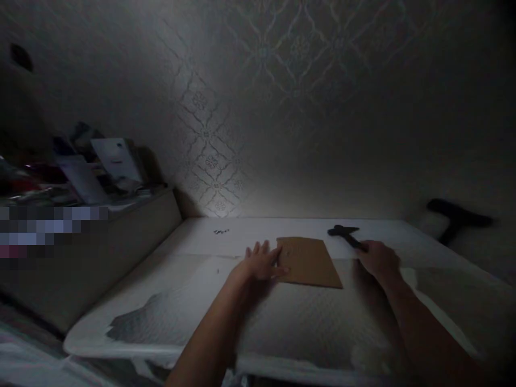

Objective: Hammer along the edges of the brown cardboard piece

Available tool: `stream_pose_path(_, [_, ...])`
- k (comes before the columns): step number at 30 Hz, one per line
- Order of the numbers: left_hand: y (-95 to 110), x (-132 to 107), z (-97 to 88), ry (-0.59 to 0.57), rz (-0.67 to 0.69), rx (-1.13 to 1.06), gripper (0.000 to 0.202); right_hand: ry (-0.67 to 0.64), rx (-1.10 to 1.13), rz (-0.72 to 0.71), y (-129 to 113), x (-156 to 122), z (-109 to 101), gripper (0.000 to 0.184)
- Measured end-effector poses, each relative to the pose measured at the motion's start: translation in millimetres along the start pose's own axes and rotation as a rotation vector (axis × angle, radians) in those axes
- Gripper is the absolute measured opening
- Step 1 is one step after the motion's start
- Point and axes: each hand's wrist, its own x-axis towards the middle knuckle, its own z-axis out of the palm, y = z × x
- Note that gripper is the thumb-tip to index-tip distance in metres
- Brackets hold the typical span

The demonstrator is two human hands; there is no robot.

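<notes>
A brown sheet of cardboard (310, 264) lies flat on the table. My left hand (262, 262) is at its left edge, fingers spread, with the thumb and index finger reaching onto the sheet. Small marks or bits show on the cardboard near those fingers, too small to make out. My right hand (379, 259) is wrapped round the handle of a dark hammer (342, 231). The hammer's head is up and to the right of the cardboard, apart from it. Several small dark pieces, perhaps nails (221, 232), lie on the white surface at the back left.
The white table (133, 350) has a worn, patterned top and stands against a patterned wall (282, 134). To the left, a cabinet (133, 242) carries boxes and clutter, including a white box (116, 158). A dark T-shaped object (455, 217) stands beyond the right edge.
</notes>
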Motion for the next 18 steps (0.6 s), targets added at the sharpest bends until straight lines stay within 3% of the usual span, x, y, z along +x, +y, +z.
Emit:
stream_pose_path(9, [1,0,0.9,0.004,0.018,-0.026,0.087,-0.023,-0.112,-0.015,0,-3,1,0.034])
stream_pose_path(12, [0,1,2.3,0.01,0.024,-0.025,0.089,0.084,-0.115,-0.05,-8,-4,-2,0.039])
stream_pose_path(15, [-1,3,3.7,0.017,0.027,-0.03,0.088,0.224,0.08,-0.265,-25,-7,5,0.04])
stream_pose_path(18, [-1,4,4.2,0.018,0.026,-0.039,0.088,0.198,0.285,-0.545,-47,-15,21,0.037])
